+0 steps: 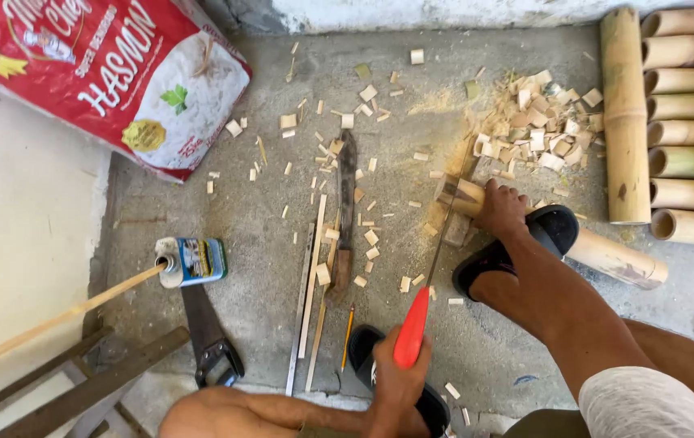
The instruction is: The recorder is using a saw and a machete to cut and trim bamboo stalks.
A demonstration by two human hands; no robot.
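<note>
Head view, sawing on a concrete floor [242, 235]. One hand [400, 381], seemingly the right though the arms cross near the frame's lower edge, had its fingers wrapped tight round the red handle of a handsaw [413, 324]. The thin blade ran away from the viewer to the near-left end of a bamboo pole [598, 251]. The other hand was not in view. A foot in a black sandal [517, 243] pressed down on the pole, which lay across the floor right of centre, its far-left tip resting on a small block.

Progress, as judged from the scene: many cuts appeared done. A heap of bamboo offcuts [533, 130] lay just beyond the blade, with chips scattered to the left, and cut tubes [687, 122] were stacked at the far right. Most of the pole remained whole, so more sawing seemed left.

Also present: a machete [345, 211], a second saw [209, 337], a pencil [348, 326], a can [193, 261] and a red-and-white sack [120, 73].
</note>
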